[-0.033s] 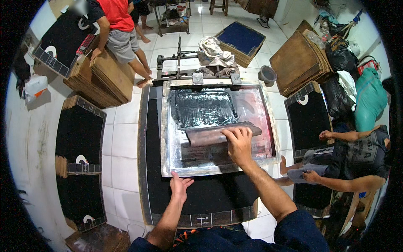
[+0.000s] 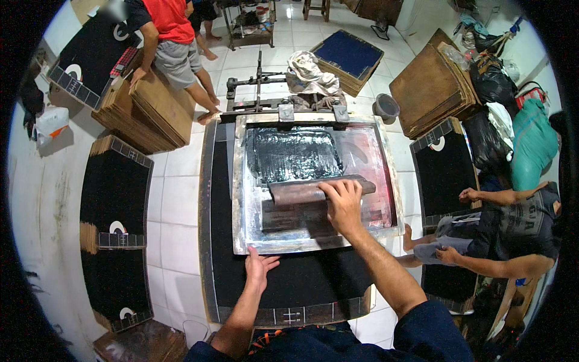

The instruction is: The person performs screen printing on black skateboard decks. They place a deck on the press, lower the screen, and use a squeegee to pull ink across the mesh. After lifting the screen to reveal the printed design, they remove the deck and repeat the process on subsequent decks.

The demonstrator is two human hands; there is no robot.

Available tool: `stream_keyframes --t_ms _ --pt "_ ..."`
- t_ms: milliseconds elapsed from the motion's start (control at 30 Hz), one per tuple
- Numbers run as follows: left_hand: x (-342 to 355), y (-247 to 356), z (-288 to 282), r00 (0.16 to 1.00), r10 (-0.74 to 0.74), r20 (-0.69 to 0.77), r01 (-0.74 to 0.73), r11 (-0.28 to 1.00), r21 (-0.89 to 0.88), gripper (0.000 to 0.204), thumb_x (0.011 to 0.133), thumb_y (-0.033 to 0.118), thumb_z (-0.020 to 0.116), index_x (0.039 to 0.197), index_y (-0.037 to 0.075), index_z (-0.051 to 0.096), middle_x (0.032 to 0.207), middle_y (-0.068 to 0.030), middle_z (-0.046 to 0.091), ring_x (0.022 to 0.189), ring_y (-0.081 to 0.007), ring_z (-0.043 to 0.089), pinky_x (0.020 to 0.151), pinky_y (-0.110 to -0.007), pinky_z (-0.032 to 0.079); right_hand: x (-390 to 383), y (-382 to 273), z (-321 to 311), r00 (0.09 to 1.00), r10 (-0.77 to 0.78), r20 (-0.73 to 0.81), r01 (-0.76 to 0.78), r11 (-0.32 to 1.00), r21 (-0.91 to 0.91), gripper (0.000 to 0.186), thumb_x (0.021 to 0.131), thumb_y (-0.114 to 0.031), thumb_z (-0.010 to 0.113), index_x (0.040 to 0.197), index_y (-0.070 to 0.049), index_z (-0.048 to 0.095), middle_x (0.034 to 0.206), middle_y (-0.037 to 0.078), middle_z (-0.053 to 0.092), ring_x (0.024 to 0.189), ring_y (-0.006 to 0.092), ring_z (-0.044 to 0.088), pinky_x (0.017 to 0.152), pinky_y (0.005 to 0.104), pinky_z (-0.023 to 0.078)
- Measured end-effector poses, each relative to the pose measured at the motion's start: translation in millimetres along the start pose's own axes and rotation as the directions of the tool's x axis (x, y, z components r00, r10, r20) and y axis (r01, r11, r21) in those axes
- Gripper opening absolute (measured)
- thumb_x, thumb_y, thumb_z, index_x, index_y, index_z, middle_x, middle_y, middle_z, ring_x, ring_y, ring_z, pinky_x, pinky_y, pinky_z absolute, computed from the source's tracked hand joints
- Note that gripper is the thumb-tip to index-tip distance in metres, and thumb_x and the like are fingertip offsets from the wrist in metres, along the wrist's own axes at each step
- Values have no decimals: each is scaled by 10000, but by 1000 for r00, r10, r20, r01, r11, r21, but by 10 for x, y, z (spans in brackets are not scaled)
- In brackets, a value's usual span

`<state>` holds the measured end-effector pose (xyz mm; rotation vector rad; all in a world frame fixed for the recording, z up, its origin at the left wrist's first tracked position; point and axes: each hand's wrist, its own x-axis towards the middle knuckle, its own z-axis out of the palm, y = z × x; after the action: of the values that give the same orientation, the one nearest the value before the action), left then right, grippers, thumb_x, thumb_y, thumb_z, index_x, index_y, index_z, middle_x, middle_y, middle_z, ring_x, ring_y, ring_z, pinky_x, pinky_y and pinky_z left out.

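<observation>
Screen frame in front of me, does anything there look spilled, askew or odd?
The screen frame has a reddish stain along its inner right side, odd beside the black ink; possibly old residue. The ink looks contained within the frame.

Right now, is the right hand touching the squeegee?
Touching. The head view shows the right hand gripping the brown squeegee toward its right end, with no gap between them.

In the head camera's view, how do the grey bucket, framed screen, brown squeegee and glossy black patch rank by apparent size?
Largest to smallest:
1. Framed screen
2. Glossy black patch
3. Brown squeegee, partly hidden by the right hand
4. Grey bucket, farther away
</observation>
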<state>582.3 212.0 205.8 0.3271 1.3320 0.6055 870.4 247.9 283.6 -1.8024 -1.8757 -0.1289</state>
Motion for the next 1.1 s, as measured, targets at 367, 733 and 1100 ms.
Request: stream_keyframes --t_ms 367,733,1100 --pt "287 18 -534 600 714 362 -379 -145 914 1413 673 671 881 1617 -100 167 1670 -281 287 1571 -444 233 1265 -629 124 796 335 734 999 4 50 0 996 -84 377 841 -37 727 1199 -135 659 1085 62 624 1073 305 558 985 476 379" --pt "556 -144 -660 523 749 407 -403 -204 892 1394 632 584 954 1584 -99 200 1631 -323 305 1549 -447 283 1248 -679 141 1939 658 1549 994 16 108 9 972 -234 389 789 -84 764 1157 -150 656 1087 53 656 1082 289 615 919 491 429" --pt "543 -132 -651 460 773 436 -419 -244 875 1388 640 584 947 1607 -42 173 1640 -298 305 1546 -436 297 1264 -637 150 1998 595 1493 973 51 223 12 962 -273 415 810 -270 828 1153 -149 627 1091 31 667 1085 260 624 868 459 437"
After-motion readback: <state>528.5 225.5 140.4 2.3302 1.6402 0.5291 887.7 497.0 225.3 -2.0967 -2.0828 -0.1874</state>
